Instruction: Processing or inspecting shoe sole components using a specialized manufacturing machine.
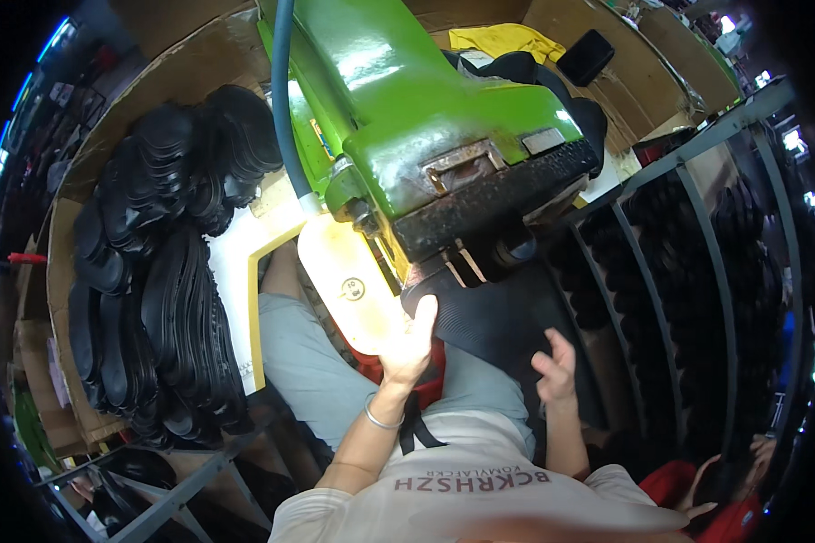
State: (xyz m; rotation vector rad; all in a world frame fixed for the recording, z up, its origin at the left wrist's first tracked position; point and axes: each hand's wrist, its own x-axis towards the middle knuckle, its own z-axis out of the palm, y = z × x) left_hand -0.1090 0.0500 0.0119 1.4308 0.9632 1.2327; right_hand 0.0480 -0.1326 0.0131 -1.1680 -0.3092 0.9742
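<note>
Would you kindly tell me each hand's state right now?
Left hand: at the bright plate; grip cannot be told through the glare.
Right hand: open, fingers loosely bent, holding nothing visible.

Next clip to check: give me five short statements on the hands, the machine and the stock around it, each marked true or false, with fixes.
1. The left hand is at the lower end of the pale, brightly lit plate. True.
2. The bracelet is on the right wrist. False: the bracelet is on the left wrist.
3. Black sole-shaped pieces are stacked in a cardboard box on the picture's left. True.
4. The right hand grips the hose. False: the right hand is well apart from the hose, its fingers partly curled.
5. The machine's upper body is red. False: the machine is green there.
</note>
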